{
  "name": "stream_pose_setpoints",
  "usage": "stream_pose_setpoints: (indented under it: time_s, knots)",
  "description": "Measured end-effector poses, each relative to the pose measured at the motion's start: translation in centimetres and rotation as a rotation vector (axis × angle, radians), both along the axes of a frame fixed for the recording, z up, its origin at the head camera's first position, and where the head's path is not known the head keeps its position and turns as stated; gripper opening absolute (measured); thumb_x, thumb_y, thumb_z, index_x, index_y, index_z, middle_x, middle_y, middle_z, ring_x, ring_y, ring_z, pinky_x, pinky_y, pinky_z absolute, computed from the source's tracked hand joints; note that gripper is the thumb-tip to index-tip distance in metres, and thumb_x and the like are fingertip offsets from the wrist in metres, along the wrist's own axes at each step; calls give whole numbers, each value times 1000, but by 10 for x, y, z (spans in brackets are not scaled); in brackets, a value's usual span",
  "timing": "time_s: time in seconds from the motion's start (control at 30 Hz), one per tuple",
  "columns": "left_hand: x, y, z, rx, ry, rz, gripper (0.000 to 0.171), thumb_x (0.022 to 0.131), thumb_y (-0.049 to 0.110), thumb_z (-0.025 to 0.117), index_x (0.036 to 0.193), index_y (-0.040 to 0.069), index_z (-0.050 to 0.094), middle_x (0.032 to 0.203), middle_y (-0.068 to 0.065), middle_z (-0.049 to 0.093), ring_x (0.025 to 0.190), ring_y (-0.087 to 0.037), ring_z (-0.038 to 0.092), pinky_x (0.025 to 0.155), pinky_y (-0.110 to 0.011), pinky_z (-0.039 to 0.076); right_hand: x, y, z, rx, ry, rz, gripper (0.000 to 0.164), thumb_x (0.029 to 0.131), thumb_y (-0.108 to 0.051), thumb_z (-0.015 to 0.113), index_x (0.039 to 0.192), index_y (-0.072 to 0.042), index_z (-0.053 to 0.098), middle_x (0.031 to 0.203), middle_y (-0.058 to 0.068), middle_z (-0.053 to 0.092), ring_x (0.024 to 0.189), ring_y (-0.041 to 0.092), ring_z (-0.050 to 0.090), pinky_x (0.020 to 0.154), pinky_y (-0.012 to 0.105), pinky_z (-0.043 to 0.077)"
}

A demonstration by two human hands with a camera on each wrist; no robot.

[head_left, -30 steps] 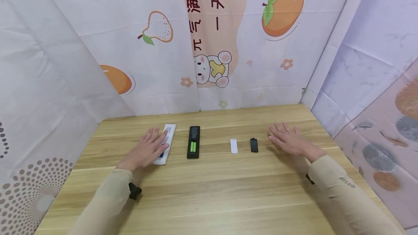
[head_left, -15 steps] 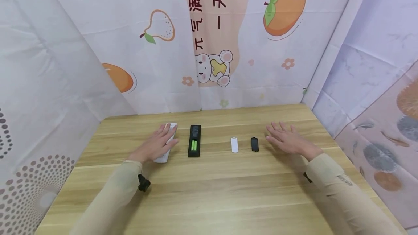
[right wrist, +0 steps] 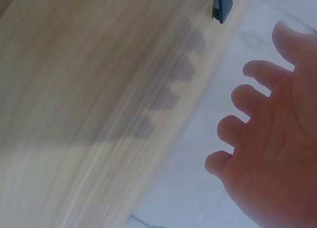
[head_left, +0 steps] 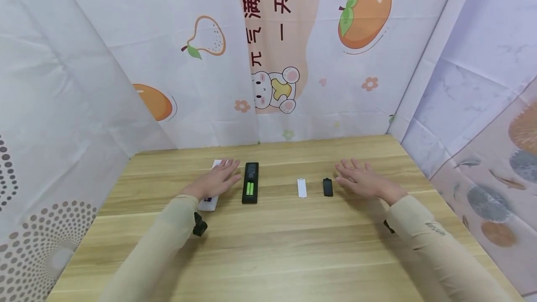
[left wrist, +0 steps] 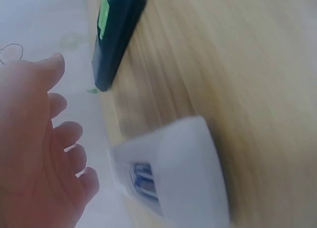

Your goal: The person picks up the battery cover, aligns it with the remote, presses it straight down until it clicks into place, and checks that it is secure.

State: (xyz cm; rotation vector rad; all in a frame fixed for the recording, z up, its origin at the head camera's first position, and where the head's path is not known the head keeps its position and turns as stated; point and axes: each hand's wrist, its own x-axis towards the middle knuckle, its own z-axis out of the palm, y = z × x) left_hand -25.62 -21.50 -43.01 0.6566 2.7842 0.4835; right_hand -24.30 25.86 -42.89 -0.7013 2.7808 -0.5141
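My left hand [head_left: 213, 182] hovers over a white remote control [head_left: 208, 203], fingers spread and holding nothing. In the left wrist view the white remote [left wrist: 183, 163] shows blue batteries in its uncovered compartment. Just right of that hand lies a black remote control [head_left: 250, 197] with two green batteries [head_left: 250, 188] in its compartment. A white battery cover [head_left: 302, 188] and a black battery cover [head_left: 327, 187] lie farther right. My right hand [head_left: 362, 181] is held over the table beside the black cover, palm down, its fingers loose and with nothing in them; its shadow falls on the wood.
The wooden table [head_left: 268, 255] ends at the back against a hanging fabric sheet [head_left: 327, 115] with printed fruit. More fabric sheets hang at the left and right sides. A black wrist camera [head_left: 199, 224] sits under the left sleeve.
My left hand has moved right across the white remote toward the black one. The right hand has shifted slightly left toward the black cover. The remotes and covers stay put.
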Motion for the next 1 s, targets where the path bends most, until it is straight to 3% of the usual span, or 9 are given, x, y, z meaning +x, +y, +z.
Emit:
stream_pose_setpoints:
  time_s: [0.27,0.57,0.8,0.9,1.0]
  knots:
    - [-9,14,-5,50,18,-39,67,111,43,37,159,0,23,163,-26,18,152,-41,7,122,-58,10,-1,-7,-6,-10,-22,12,63,110,-41,41,157,-1,31,162,29,17,147,55,0,112,74,-6]
    - [-17,25,-14,81,-57,5,67,111,43,35,160,-1,20,163,-26,18,152,-43,9,123,-55,10,-5,-13,-6,-11,-48,31,64,110,-42,41,158,-1,29,162,28,18,148,54,2,113,74,-1]
    - [-24,33,-16,87,-72,5,66,111,42,33,160,-1,20,164,-23,21,151,-43,13,122,-57,11,-10,-18,-8,-18,-59,46,66,109,-42,46,158,-1,30,162,27,20,147,55,5,110,78,-1]
    - [-29,36,-17,61,-76,5,67,111,43,34,159,-2,20,164,-23,22,151,-43,14,122,-56,12,-15,-21,-12,-18,-42,40,66,108,-40,48,158,-2,29,162,25,25,146,56,11,108,80,3]
    - [-33,39,-18,46,-104,17,66,111,41,33,159,-2,21,164,-22,21,151,-42,13,123,-54,13,-20,-24,-15,-25,10,56,65,107,-35,53,156,1,32,156,27,37,141,55,30,110,75,20]
